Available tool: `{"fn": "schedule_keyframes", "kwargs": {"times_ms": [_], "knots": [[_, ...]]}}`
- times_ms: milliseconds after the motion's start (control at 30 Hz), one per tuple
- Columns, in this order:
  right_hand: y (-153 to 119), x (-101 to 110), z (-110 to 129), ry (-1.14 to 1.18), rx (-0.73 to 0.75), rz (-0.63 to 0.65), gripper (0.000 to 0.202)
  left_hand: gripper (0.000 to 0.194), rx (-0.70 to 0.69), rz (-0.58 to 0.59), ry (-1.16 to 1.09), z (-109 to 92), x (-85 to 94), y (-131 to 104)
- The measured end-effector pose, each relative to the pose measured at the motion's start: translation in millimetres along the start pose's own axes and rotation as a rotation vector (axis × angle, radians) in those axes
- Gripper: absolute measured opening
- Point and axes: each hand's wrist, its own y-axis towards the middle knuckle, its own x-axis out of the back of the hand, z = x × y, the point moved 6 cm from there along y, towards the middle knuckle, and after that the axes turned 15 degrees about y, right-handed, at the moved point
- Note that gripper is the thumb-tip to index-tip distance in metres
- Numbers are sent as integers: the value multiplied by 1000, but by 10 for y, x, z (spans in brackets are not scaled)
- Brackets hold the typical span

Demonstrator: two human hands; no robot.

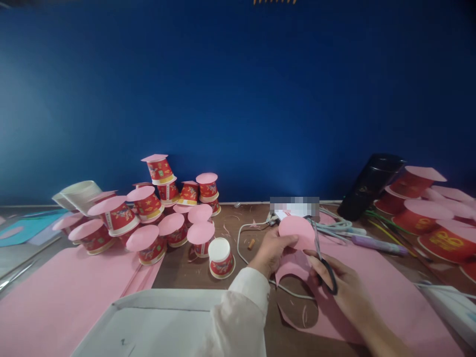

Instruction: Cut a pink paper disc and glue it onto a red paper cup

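Between the thumb and fingers of my left hand (271, 249) is a round pink paper disc (296, 232). My right hand (344, 285) grips a pair of black-handled scissors (329, 276), whose blades point up along the disc's right edge. Whether the blades are parted is hard to see. Below both hands lies a large pink paper sheet (357, 267) with a round cutout near its left end. To the left of my left hand an upside-down red paper cup (222, 263) shows its bare white base.
Red cups topped with pink discs (143, 201) cluster at left, some stacked; more cups (442, 243) stand at right. A black bottle (368, 188) leans near the blue wall. Cables (334, 225), a purple marker (377, 245), white bowls (82, 196) and a white board (163, 325) lie around.
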Motion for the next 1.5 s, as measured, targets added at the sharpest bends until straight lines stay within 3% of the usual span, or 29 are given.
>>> {"fn": "schedule_keyframes", "kwargs": {"times_ms": [167, 367, 567, 1167, 1500], "knots": [[-6, -19, 39, -15, -2, 4, 62, 60, 6, 22, 2, -5, -14, -12], [7, -15, 51, -33, 6, -10, 51, 63, -2, 31, -7, -9, -19, -22], [-16, -19, 76, -30, 18, -8, 55, 57, -10, -8, 7, 15, 14, 10], [3, -22, 62, -74, 17, 13, 43, 62, 12, 12, 16, -30, -21, -32], [6, -36, 112, -138, 39, 11, 46, 63, 16, 15, 2, -4, -9, -20]]}}
